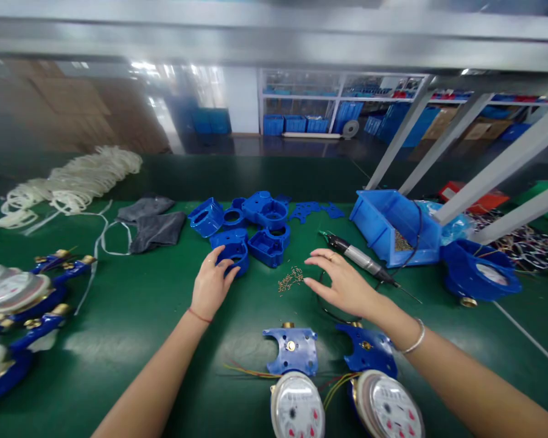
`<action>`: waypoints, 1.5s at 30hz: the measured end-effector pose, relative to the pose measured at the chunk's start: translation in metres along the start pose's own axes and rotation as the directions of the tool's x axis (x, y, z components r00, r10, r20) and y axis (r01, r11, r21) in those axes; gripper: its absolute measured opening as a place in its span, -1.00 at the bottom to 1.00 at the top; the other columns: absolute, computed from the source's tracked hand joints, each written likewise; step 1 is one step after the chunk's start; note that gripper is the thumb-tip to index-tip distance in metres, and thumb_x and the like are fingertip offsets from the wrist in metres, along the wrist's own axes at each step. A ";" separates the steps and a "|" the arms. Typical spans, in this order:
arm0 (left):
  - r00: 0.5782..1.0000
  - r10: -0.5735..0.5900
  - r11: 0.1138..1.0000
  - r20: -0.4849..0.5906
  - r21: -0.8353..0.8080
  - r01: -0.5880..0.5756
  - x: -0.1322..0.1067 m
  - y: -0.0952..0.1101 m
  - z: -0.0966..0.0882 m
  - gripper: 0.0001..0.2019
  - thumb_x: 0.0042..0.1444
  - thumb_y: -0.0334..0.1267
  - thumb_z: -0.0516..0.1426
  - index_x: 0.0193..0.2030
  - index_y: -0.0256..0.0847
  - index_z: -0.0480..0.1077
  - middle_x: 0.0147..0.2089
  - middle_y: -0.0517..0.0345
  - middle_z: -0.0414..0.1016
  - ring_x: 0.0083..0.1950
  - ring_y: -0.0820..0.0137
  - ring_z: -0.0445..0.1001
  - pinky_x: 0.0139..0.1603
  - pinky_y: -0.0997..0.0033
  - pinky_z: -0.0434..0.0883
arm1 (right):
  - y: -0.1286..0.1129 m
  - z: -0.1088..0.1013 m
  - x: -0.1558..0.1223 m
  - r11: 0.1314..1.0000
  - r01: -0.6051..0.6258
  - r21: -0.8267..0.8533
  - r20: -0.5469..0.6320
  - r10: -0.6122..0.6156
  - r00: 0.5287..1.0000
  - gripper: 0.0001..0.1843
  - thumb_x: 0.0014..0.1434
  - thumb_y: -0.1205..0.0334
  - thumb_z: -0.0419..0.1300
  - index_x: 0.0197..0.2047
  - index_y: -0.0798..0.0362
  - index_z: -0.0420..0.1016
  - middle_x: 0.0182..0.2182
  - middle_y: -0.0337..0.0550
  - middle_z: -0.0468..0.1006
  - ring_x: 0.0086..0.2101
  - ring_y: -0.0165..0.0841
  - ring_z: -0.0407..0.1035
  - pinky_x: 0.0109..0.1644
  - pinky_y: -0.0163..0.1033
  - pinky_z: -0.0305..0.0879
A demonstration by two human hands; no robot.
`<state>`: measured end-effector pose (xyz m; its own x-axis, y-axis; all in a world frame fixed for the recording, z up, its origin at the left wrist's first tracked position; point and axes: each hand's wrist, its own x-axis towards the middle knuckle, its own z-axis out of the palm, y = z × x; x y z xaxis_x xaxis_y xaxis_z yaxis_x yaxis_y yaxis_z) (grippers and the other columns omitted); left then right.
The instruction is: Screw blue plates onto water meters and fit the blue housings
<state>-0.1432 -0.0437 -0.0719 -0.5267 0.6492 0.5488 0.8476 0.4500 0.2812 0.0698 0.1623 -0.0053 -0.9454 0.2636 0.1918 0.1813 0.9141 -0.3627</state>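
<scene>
Right hand (342,285), grip wide beside loose screws (290,280); a stray sweep could scatter them. Left hand (209,288) at blue housing (242,255); grip closure cannot be told.

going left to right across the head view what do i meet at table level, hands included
Round-dialled meters, grey cloth, left hand, small brass-coloured pieces, right hand, blue bin, blue housing with a dial.

Screws (291,280) left of screwdriver (360,257)
</scene>
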 end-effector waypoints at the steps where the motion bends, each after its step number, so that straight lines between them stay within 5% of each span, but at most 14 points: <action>1: 1.000 0.006 1.000 -0.017 -0.015 -0.006 -0.005 0.004 -0.008 -0.74 0.22 -0.13 0.03 -0.30 -0.23 0.45 0.10 -0.18 0.38 0.04 0.10 0.46 0.06 0.05 0.44 | -0.010 0.002 -0.001 1.000 0.007 0.028 0.005 -0.007 1.000 -0.57 0.22 0.01 0.08 0.07 0.08 0.34 0.02 0.04 0.39 0.02 -0.22 0.34 0.14 -0.01 0.29; 6: 0.991 -0.136 0.887 0.000 -0.445 0.121 -0.029 0.037 -0.071 -0.76 0.16 -0.05 0.13 -0.29 -0.19 0.44 0.03 -0.04 0.49 -0.02 0.19 0.50 0.04 0.18 0.43 | -0.051 0.006 0.006 0.988 0.152 0.027 -0.071 -0.150 0.986 0.01 -0.04 0.07 0.35 0.35 0.10 -0.09 0.30 0.19 -0.03 0.27 -0.04 -0.04 0.25 0.10 0.13; 10: 0.870 -0.317 0.387 0.378 -0.786 0.483 -0.030 0.059 -0.111 -0.70 0.05 0.01 0.22 -0.37 -0.22 0.48 -0.38 0.09 0.54 -0.35 0.33 0.50 -0.28 0.40 0.48 | -0.069 -0.005 0.014 0.949 0.313 0.041 -0.139 -0.305 0.942 -0.02 -0.05 0.20 0.34 0.35 0.04 -0.05 0.35 0.12 -0.16 0.31 -0.05 -0.18 0.32 0.11 -0.03; 14: 0.781 -0.250 -0.053 0.572 -0.814 0.579 -0.030 0.077 -0.122 -0.63 -0.01 0.08 0.23 -0.41 -0.25 0.48 -0.51 0.08 0.50 -0.42 0.28 0.51 -0.35 0.33 0.49 | -0.067 -0.023 0.006 0.936 0.173 0.306 -0.290 -0.082 0.954 -0.03 -0.03 0.15 0.32 0.35 0.02 -0.08 0.32 0.10 -0.03 0.28 -0.07 -0.05 0.29 0.12 0.04; 17: 0.853 -0.229 0.055 0.469 -0.869 0.492 -0.033 0.088 -0.118 -0.64 0.08 0.07 0.16 -0.41 -0.23 0.48 -0.51 0.06 0.53 -0.44 0.27 0.53 -0.40 0.37 0.50 | -0.060 -0.032 -0.011 0.729 -0.085 0.679 -0.140 0.243 0.960 -0.17 -0.03 -0.02 0.30 0.24 0.06 0.14 0.21 0.13 0.20 0.15 -0.06 0.20 0.13 0.10 0.26; 21: 0.986 0.165 0.671 0.010 -0.734 -0.105 -0.037 0.102 -0.108 -0.87 0.15 -0.19 0.16 -0.31 -0.17 0.49 -0.38 0.12 0.58 -0.36 0.34 0.56 -0.28 0.45 0.50 | -0.067 -0.031 -0.049 0.518 -0.147 0.843 -0.108 0.429 0.897 -0.26 0.04 -0.18 0.18 0.17 0.09 0.18 0.12 0.16 0.29 0.04 -0.12 0.31 0.05 0.04 0.33; 24: 0.723 0.681 0.651 -0.114 -0.359 -0.669 -0.040 0.114 -0.098 -0.82 0.14 -0.44 0.09 -0.18 -0.22 0.48 -0.22 0.10 0.60 -0.05 0.22 0.53 0.23 0.18 0.26 | -0.085 -0.016 -0.076 0.249 -0.102 0.963 -0.042 0.513 0.857 -0.08 -0.06 -0.12 0.31 0.26 -0.04 0.00 0.26 0.10 0.11 0.08 -0.13 0.28 0.04 -0.01 0.35; 27: 0.550 0.821 0.502 -0.151 -0.269 -0.822 -0.049 0.126 -0.092 -0.71 0.12 -0.52 0.04 -0.08 -0.22 0.47 -0.06 0.06 0.57 0.13 0.18 0.41 0.37 0.03 -0.02 | -0.101 0.007 -0.090 0.117 -0.060 0.991 -0.027 0.628 0.778 -0.07 -0.11 0.09 0.37 0.25 -0.05 -0.03 0.26 0.06 0.10 0.04 -0.19 0.33 0.04 -0.06 0.36; 30: 0.875 0.396 0.655 -0.279 -0.582 -0.482 -0.058 0.132 -0.091 -0.62 0.02 -0.37 0.22 0.02 -0.03 0.42 0.07 0.10 0.48 0.20 0.18 0.35 0.28 0.07 0.22 | -0.109 0.021 -0.094 0.036 -0.036 0.999 0.003 0.662 0.750 -0.21 -0.07 0.17 0.29 0.19 -0.02 0.05 0.22 0.07 0.16 -0.08 -0.24 0.40 -0.16 -0.14 0.46; 32: 0.992 -0.126 0.515 -0.005 -0.855 0.061 -0.060 0.134 -0.091 -0.48 -0.08 -0.18 0.32 0.07 -0.01 0.37 0.03 0.07 0.49 0.14 0.08 0.40 0.13 0.05 0.39 | -0.109 0.015 -0.095 0.102 -0.045 0.994 -0.025 0.595 0.803 -0.23 -0.04 0.20 0.25 0.22 -0.04 0.04 0.23 0.07 0.14 -0.07 -0.23 0.39 -0.25 -0.20 0.47; 35: 0.678 -0.425 0.068 0.600 -0.725 0.685 -0.056 0.139 -0.090 -0.28 -0.25 -0.04 0.38 0.11 -0.11 0.33 -0.13 0.04 0.56 -0.14 0.04 0.55 -0.11 0.08 0.53 | -0.099 -0.015 -0.099 0.438 -0.108 0.893 -0.091 0.409 0.908 -0.24 0.03 0.17 0.26 0.26 -0.03 0.05 0.24 0.05 0.15 0.02 -0.21 0.34 -0.13 -0.17 0.44; 38: 0.418 -0.504 -0.174 0.756 -0.563 0.808 -0.051 0.143 -0.089 -0.30 -0.32 -0.09 0.40 0.05 -0.11 0.37 -0.28 0.12 0.60 -0.38 0.17 0.58 -0.35 0.26 0.57 | -0.073 -0.046 -0.111 0.778 -0.123 0.616 -0.092 0.226 0.970 -0.46 0.14 0.03 0.20 0.15 0.04 0.30 0.13 0.01 0.35 0.09 -0.22 0.28 0.16 -0.06 0.24; 42: 0.235 -0.641 -0.352 0.731 -0.552 0.756 -0.045 0.147 -0.091 -0.57 -0.22 -0.20 0.30 -0.11 -0.15 0.45 -0.46 0.19 0.57 -0.57 0.34 0.51 -0.57 0.49 0.50 | -0.048 -0.042 -0.140 0.934 -0.304 0.188 -0.015 0.313 0.950 -0.11 -0.16 -0.17 0.36 0.18 0.09 0.30 0.20 0.14 0.23 0.16 0.01 0.14 0.23 0.15 0.09; 45: 0.215 -0.645 -0.414 0.733 -0.572 0.708 -0.037 0.154 -0.092 -0.69 -0.06 -0.20 0.21 -0.12 -0.14 0.47 -0.44 0.18 0.58 -0.56 0.38 0.51 -0.55 0.50 0.51 | -0.050 -0.015 -0.163 0.938 -0.339 0.070 0.154 0.326 0.933 -0.14 -0.15 0.03 0.39 0.21 0.09 0.26 0.15 0.13 0.28 0.13 0.02 0.18 0.19 0.13 0.17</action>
<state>0.0129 -0.0543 0.0236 -0.7072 0.2996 -0.6404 -0.6871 -0.0777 0.7224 0.2194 0.0782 -0.0045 -0.8645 0.4963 -0.0799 0.4718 0.7465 -0.4692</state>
